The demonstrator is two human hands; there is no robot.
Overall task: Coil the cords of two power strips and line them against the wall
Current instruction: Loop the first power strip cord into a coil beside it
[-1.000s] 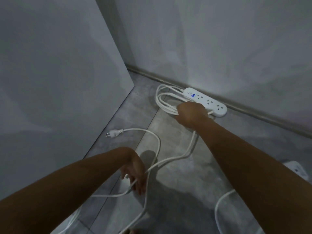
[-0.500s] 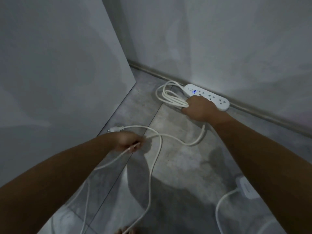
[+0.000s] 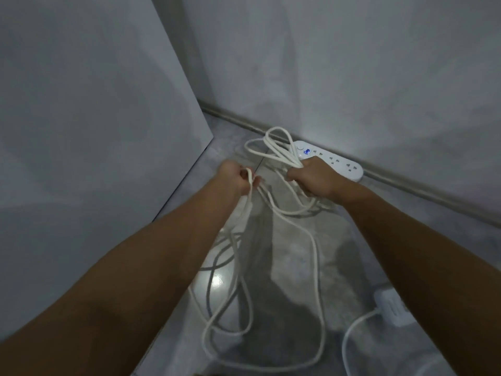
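A white power strip (image 3: 342, 163) with a blue light lies against the far wall's skirting. My right hand (image 3: 311, 179) is closed around a bundle of its white cord loops (image 3: 273, 147), lifted just in front of the strip. My left hand (image 3: 237, 178) grips a strand of the same cord beside the right hand. Below both hands the loose cord (image 3: 315, 270) hangs down and trails in wide loops across the floor. A second white power strip (image 3: 390, 308) shows at the lower right, partly hidden by my right forearm, its cord (image 3: 352, 329) curving toward the bottom edge.
A grey panel (image 3: 95, 131) stands on the left and meets the far wall (image 3: 352, 63) at a corner. The floor (image 3: 292, 261) is grey polished tile with a bright reflection near the middle.
My left hand has risen from the floor with the cord and come up close to my right hand. The right hand has lifted the loop bundle off the floor.
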